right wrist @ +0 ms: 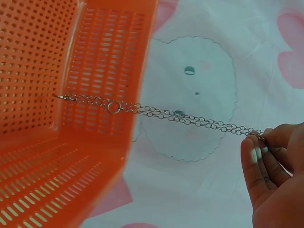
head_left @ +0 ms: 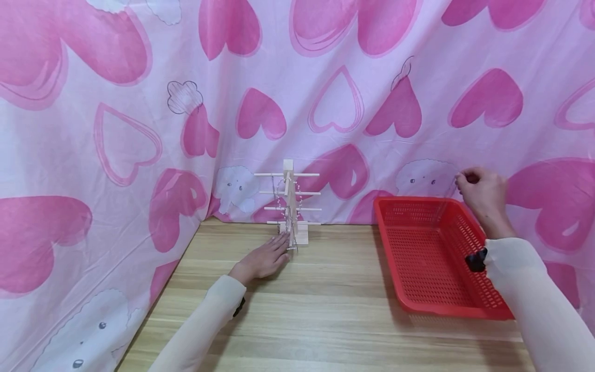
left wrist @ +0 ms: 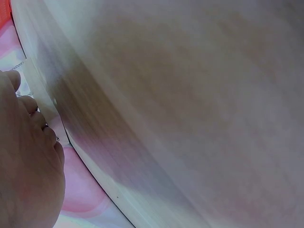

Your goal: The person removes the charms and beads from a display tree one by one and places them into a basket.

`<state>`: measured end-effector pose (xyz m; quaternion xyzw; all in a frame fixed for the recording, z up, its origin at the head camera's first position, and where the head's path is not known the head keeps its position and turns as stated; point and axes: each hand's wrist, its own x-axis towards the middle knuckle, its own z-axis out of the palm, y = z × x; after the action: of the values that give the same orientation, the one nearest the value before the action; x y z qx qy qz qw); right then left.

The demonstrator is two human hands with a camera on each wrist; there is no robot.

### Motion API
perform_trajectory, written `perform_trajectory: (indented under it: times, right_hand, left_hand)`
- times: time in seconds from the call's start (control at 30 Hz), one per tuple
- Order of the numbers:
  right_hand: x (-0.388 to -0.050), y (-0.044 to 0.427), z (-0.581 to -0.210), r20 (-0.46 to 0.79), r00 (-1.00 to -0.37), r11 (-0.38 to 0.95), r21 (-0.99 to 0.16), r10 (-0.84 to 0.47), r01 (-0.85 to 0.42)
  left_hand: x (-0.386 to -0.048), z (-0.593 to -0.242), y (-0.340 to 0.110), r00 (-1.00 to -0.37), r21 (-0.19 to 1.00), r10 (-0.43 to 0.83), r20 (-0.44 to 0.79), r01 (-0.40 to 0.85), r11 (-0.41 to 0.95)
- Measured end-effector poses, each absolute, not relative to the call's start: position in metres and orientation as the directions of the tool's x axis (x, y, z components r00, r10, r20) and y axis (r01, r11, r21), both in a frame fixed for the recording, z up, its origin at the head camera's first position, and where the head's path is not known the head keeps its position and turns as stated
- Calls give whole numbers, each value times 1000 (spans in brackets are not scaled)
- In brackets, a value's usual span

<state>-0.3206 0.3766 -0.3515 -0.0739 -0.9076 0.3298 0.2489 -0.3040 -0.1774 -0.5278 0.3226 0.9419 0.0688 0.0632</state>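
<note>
My right hand [head_left: 485, 194] is raised over the back right of the red basket [head_left: 455, 310]. In the right wrist view its thumb and fingers pinch one end of a silver chain necklace [right wrist: 190, 120], which hangs doubled, with a small ring partway along; its lower end is within the basket. My left hand [head_left: 265, 258] lies with fingers extended at the foot of a wooden jewelry rack [head_left: 288, 165]. Chains and a beaded strand hang from the rack's pegs. In the left wrist view the left hand [left wrist: 31, 152] shows at the edge, its fingertips partly hiding the rack.
The wood-grain table [head_left: 325, 299] runs between rack and basket. A pink heart-patterned cloth [head_left: 334, 46] hangs close behind both and along the left side.
</note>
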Motion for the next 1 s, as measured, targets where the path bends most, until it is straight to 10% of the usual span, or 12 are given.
perform_trajectory:
  times: [1.0]
  right_hand:
    - [-332, 399, -412, 201, -949, 803, -590, 243, 81]
  left_hand:
    - [-307, -531, -179, -791, 174, 605, -92, 585, 792]
